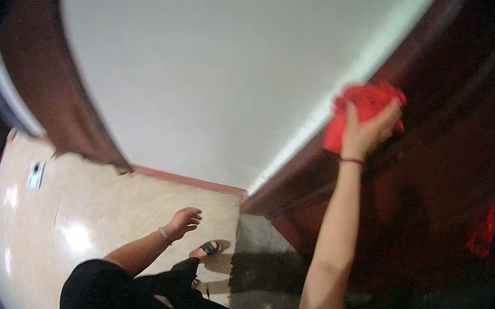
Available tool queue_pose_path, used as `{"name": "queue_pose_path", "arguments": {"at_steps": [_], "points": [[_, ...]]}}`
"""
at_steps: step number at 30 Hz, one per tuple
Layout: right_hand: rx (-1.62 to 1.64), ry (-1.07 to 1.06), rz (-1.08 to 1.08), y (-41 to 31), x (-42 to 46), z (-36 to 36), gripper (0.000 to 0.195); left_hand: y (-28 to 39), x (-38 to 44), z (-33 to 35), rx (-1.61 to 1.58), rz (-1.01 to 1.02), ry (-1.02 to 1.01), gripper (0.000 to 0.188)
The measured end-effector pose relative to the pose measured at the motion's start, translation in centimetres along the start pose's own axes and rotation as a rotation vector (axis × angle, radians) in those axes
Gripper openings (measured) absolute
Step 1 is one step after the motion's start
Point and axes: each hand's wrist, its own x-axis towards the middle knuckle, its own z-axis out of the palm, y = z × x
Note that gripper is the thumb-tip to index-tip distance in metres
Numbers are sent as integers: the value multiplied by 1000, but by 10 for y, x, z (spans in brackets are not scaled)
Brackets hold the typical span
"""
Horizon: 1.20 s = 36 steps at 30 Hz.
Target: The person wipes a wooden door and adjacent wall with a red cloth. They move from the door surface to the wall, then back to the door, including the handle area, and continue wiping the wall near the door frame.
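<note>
My right hand (370,131) reaches up and grips a bunched red cloth (366,99). The cloth lies against the edge of a dark red-brown wooden door or door frame (431,128), beside the white wall (192,81). Blur hides the fabric's detail and part of my fingers. Lower down, my left hand (183,224) hangs free in front of my body, fingers loosely curled and apart, holding nothing. A bracelet circles its wrist, and a thin dark red band is on the right wrist.
A reddish skirting board (190,181) runs along the wall's foot. Dark brown panelling or drapery (70,77) borders the wall on the left. A flat pale object (36,175) lies on the glossy tiled floor (102,202). Grey flooring (263,264) begins beside my sandalled foot (208,248).
</note>
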Motion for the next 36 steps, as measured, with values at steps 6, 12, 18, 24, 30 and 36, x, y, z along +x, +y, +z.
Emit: {"name": "queue_pose_path", "arguments": {"at_steps": [6,12,18,24,30,36], "points": [[-300,-69,105,24,-8,3,88,69,-49,-20,-23,65,82,22],[-455,-64,319,-32,-17,33,77,162,-101,-120,-189,234,116,19],[-313,-329,768,-110,-81,48,67,250,-139,-256,-362,300,184,17],[704,-954,1148,-317,-323,130,69,364,-204,-413,-518,566,163,13],[1174,-1426,1138,-602,-352,209,56,413,-279,-514,-588,694,314,11],[1370,-1686,649,-759,-298,296,55,393,-326,-591,-694,700,535,12]]}}
